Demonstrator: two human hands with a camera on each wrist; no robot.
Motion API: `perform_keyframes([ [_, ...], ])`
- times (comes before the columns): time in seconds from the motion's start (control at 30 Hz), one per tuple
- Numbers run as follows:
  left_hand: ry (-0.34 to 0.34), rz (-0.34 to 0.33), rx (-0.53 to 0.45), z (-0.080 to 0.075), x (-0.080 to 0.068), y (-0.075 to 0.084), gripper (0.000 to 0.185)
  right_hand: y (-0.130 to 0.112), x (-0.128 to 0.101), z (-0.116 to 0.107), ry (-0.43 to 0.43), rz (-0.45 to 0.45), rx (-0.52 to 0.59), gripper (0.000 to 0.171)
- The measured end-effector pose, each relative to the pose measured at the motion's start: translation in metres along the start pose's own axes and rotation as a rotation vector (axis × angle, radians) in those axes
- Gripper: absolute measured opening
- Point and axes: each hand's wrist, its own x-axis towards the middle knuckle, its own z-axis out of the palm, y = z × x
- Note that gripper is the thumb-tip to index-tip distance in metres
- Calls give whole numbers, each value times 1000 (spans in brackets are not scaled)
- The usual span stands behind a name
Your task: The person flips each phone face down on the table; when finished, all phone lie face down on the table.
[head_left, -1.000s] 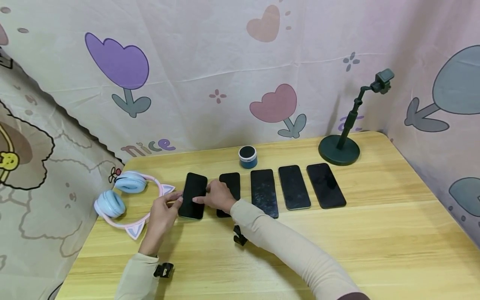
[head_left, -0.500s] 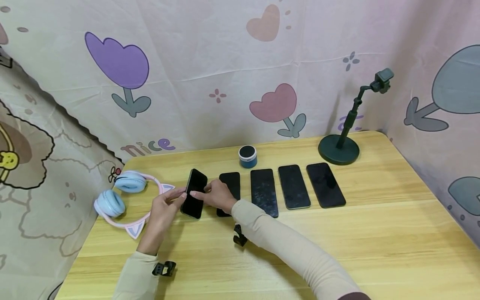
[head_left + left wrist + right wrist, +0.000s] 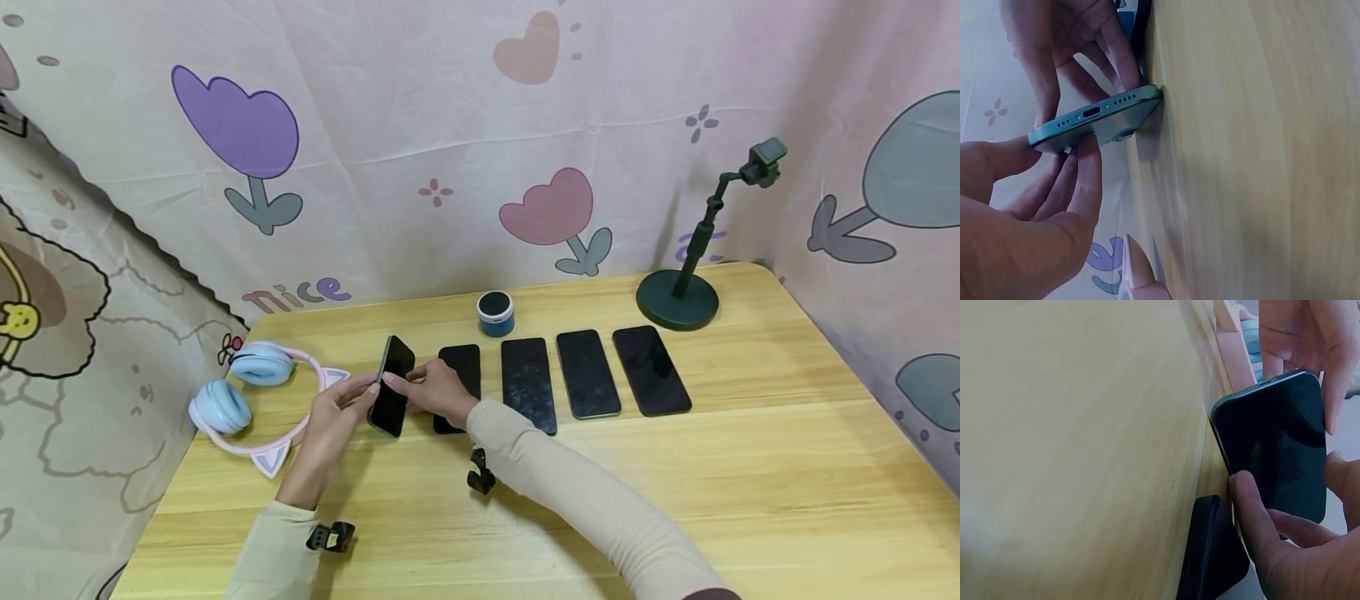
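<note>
A phone with a black screen (image 3: 390,407) and a greenish frame is tilted up on its side, its left edge raised and its right edge close to the table. My left hand (image 3: 330,421) pinches the raised edge, thumb on the screen side and fingers behind. My right hand (image 3: 441,390) grips the opposite side, a finger along the low edge in the right wrist view. The charging port on the phone's bottom edge (image 3: 1091,113) faces the left wrist camera, with a camera bump behind. A second dark phone (image 3: 1210,553) lies right beside, partly under my right hand.
Three more dark phones, among them a smudged one (image 3: 528,385), lie in a row to the right on the wooden table (image 3: 675,500). Cat-ear headphones (image 3: 262,367) lie at the left. Behind stand a small blue speaker-like cylinder (image 3: 496,315) and a dark green stand (image 3: 678,300).
The phone has gone from nearly flat to steeply tilted, its left edge rising. My left hand has shifted slightly right with it; my right hand has stayed almost in place.
</note>
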Motion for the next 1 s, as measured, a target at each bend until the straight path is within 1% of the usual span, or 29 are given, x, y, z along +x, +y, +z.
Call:
perform_keyframes([
  [0.13, -37, 5, -58, 3, 1, 0, 47, -1, -1, -1, -22, -19, 38, 57],
  [0.23, -63, 5, -73, 6, 0, 0, 49, 0, -1, -1, -37, -22, 72, 55],
  [0.37, -78, 8, -65, 8, 0, -1, 52, 0, -2, -1, -45, -15, 125, 53],
  [0.53, -105, 3, -87, 9, 2, -2, 50, -2, -3, -2, -63, -5, 200, 50],
  [0.67, -147, -9, -65, 8, 2, -4, 54, -2, -3, -2, -55, -3, 219, 46],
  [0.8, -175, -20, -31, 9, 3, -6, 56, -4, -3, -2, -35, 7, 229, 39],
  [1.0, -202, 2, -55, 11, 3, -10, 56, -9, -7, -6, -23, 22, 258, 30],
])
